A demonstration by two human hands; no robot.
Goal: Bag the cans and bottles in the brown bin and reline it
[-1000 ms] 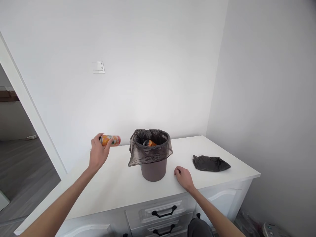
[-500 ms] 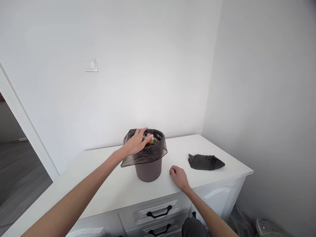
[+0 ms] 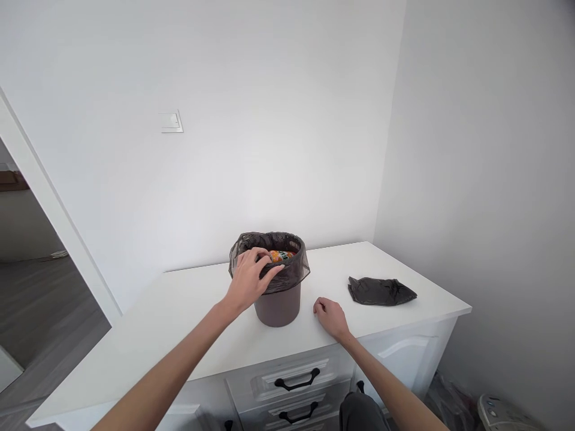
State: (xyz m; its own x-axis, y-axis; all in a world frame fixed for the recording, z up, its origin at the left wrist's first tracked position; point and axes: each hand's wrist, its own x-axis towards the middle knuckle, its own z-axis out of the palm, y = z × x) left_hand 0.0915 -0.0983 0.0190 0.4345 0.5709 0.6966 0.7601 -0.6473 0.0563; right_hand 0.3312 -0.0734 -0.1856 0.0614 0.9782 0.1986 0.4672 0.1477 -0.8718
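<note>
A brownish-purple trash bin (image 3: 277, 310) lined with a thin dark plastic bag (image 3: 294, 274) stands on the white cabinet top. Inside its mouth lies an orange package (image 3: 282, 256) with dark and white lettering; its lower part is hidden. My left hand (image 3: 252, 276) is at the bin's front rim, against the bag, with bent fingers and the thumb apart from them. Nothing shows between those fingers. To the right of the bin, my right hand (image 3: 331, 317) rests on the cabinet top, curled into a fist with nothing visible in it.
A folded dark plastic bag (image 3: 381, 291) lies right of my right hand. The white cabinet (image 3: 197, 335) has drawers with black handles (image 3: 297, 379). A light switch (image 3: 171, 121) is on the wall behind. At lower right on the floor are clear plastic (image 3: 449, 400) and a pale appliance (image 3: 501, 413).
My left hand has drawn back from the package to the bin's front rim. The package sits lower, and the bag's left corner no longer sticks out. My right fist stays put; the view has shifted slightly.
</note>
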